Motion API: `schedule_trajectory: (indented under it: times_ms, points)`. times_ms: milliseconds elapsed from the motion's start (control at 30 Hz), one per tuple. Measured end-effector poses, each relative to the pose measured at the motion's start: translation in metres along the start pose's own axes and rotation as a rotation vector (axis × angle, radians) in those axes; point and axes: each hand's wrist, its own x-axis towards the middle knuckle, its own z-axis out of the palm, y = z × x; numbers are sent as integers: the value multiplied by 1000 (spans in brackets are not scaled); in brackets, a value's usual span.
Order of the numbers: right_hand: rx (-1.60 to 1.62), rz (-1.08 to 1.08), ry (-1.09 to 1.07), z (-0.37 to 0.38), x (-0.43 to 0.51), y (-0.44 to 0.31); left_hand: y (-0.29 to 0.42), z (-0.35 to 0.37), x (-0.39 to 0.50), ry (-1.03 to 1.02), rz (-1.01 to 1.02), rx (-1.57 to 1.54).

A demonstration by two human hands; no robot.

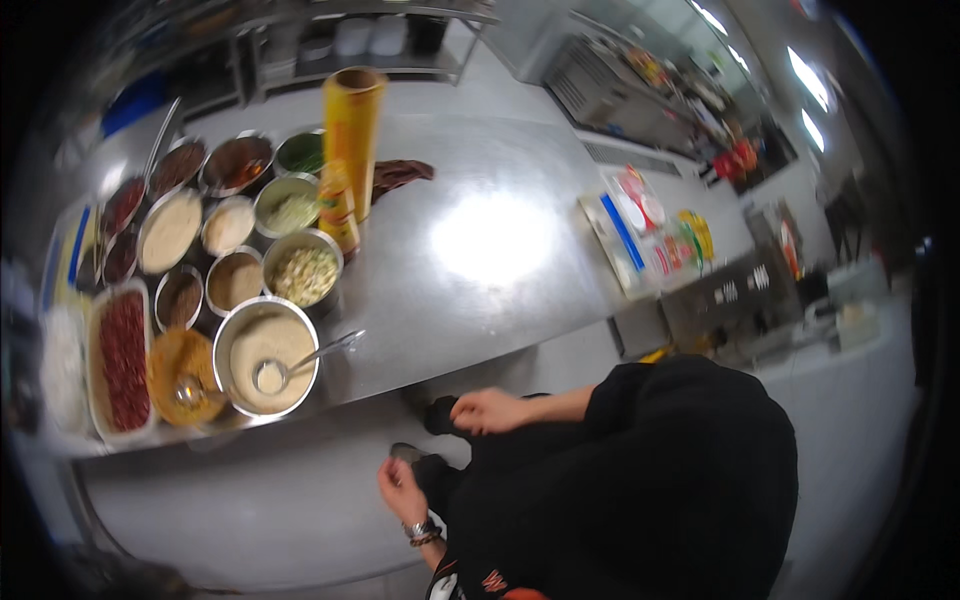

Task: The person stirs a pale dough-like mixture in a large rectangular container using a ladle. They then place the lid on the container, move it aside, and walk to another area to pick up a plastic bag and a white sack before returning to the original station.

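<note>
My left hand, with a watch and a bracelet at the wrist, hangs over the floor in front of the table, fingers loosely curled and nothing seen in it. Above my dark trousers, my right hand is also empty and loosely bent. Both are apart from the steel table. Nearest them on its edge stands a steel pot of beige liquid with a ladle resting in it. Beside that are an orange bowl with a spoon and a rectangular tub of dark red chopped food.
Several steel pots hold sauces and chopped vegetables. A tall yellow roll stands upright beside a smaller yellow package, with a brown cloth behind. Packages lie at the table's right end. A person in red is farther off.
</note>
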Motion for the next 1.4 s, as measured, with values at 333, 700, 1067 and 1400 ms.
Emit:
schedule_trajectory:
  times_ms: [333, 700, 1067, 1400]
  points:
    - [-38, -178, 1361, -211, -123, 142, 119, 137, -11, -520, 234, 196]
    - [1156, 82, 1115, -453, -204, 351, 143, 366, -56, -678, 200, 369]
    - [1213, 86, 752, -443, -272, 366, 102, 539, -42, -659, -354, -114]
    - [1145, 228, 414, -414, -333, 369, 54, 583, 40, -795, -822, -1018]
